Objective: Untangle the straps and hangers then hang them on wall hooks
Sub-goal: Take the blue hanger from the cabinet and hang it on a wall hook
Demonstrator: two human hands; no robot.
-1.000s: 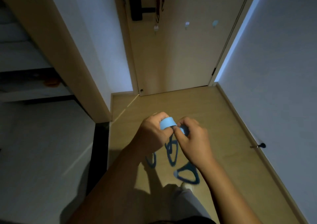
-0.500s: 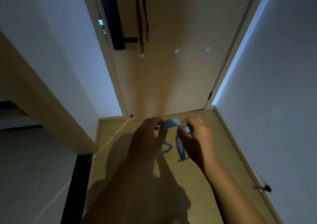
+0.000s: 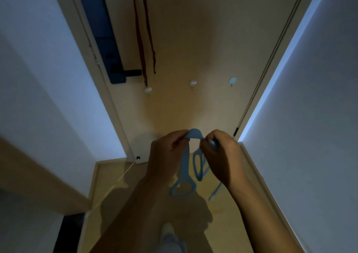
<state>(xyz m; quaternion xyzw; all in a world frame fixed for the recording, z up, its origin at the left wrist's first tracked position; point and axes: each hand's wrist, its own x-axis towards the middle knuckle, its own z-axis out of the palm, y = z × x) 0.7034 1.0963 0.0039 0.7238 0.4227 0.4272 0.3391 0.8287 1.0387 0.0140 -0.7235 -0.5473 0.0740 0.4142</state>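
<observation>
Low before door, betw. L hand & R hand: blue strap, top arch pinched in each grip, fingers curled on it, loops hanging straight down twd floor; middle hook lies up & ahead, neither hand clearly nearer.

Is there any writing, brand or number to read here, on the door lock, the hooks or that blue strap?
No text can be read.
The door lock is too dark to show any marking.
The wall hooks, red strap and blue strap bear no visible lettering.
</observation>
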